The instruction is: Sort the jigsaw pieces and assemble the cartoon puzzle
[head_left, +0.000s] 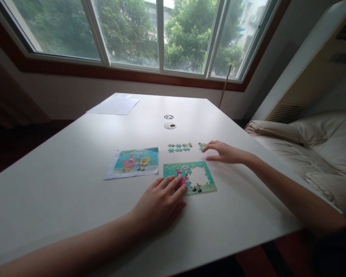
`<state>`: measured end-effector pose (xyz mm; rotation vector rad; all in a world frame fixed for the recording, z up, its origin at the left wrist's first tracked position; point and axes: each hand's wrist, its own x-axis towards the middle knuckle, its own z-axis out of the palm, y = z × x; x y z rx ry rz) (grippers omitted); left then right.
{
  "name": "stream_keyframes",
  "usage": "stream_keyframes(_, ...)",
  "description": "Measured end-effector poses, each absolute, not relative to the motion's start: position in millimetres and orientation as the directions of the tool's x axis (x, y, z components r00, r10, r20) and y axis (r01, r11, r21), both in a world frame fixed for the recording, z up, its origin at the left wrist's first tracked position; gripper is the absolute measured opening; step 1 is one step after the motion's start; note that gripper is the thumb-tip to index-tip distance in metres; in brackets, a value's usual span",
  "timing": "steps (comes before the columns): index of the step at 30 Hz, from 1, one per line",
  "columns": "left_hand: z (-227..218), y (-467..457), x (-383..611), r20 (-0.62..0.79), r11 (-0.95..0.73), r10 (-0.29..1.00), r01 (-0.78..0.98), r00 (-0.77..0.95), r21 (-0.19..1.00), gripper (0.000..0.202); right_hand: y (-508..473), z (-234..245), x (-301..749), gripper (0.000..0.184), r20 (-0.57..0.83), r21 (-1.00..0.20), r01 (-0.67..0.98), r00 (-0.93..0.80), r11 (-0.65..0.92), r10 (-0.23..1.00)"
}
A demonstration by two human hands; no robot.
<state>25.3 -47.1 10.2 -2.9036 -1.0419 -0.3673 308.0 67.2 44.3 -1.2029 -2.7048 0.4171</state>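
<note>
A partly filled jigsaw puzzle (173,168) with a cartoon picture lies on the white table, a white gap showing in its right half. My left hand (163,198) rests flat on its lower left part, fingers stretched out. Just beyond the puzzle, loose puzzle pieces (178,147) are laid out in short rows. My right hand (222,152) reaches over a smaller group of pieces (202,146) to their right, thumb and fingers apart. Its fingertips are at or just above those pieces; I cannot tell if they touch. Left of the puzzle lies a printed reference picture (137,161) of the cartoon.
Two round items (170,125) sit farther back on the white table (75,184). Sheets of paper (113,105) lie at the far left corner. A window (161,34) stands behind the table, and a padded light-coloured seat (305,142) is at the right.
</note>
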Motion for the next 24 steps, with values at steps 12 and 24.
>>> stream_keyframes(12,8,-47,25,0.228,-0.771,0.630,0.634,0.742,0.066,0.035,134,24,283,0.017,0.068,-0.207,0.875,-0.433,0.437,0.899)
stream_keyframes(24,7,-47,24,0.221,-0.770,0.631,0.635,0.744,0.061,0.036,148,31,292,0.028,-0.038,-0.301,0.879,-0.400,0.371,0.916)
